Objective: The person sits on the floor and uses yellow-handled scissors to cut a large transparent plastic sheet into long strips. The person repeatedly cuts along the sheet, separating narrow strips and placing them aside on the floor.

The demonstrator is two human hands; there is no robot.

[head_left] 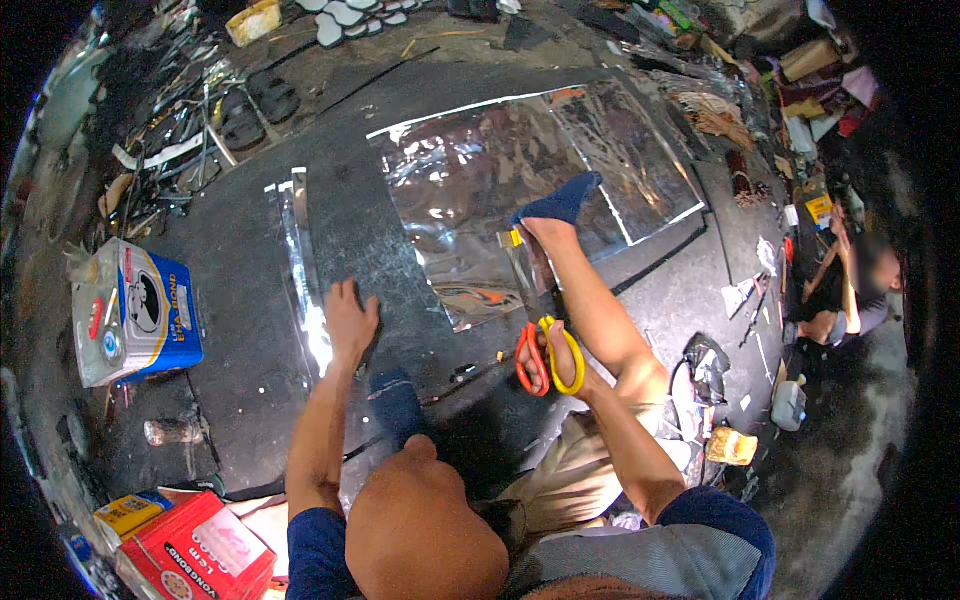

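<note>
My right hand (562, 358) is closed round a large pair of scissors (545, 326) with one red and one yellow handle loop. Their blades point away from me, beside my bent right leg, and a small yellow patch shows at the tips. Beyond them a shiny clear plastic sheet (470, 180) with white edges lies flat, and my right foot in a dark blue sock (565, 200) rests on it. My left hand (352, 322) has its fingers spread on the black work surface (350, 235), beside long narrow clear plastic strips (300, 250). It holds nothing.
At the left stands a blue and white tin (160, 310), with a red box (200, 550) nearer to me. Offcuts and sandals (240, 122) lie far left. A black plastic bag (708, 358) and a yellow block (731, 446) are at right. Another person (845, 290) sits far right.
</note>
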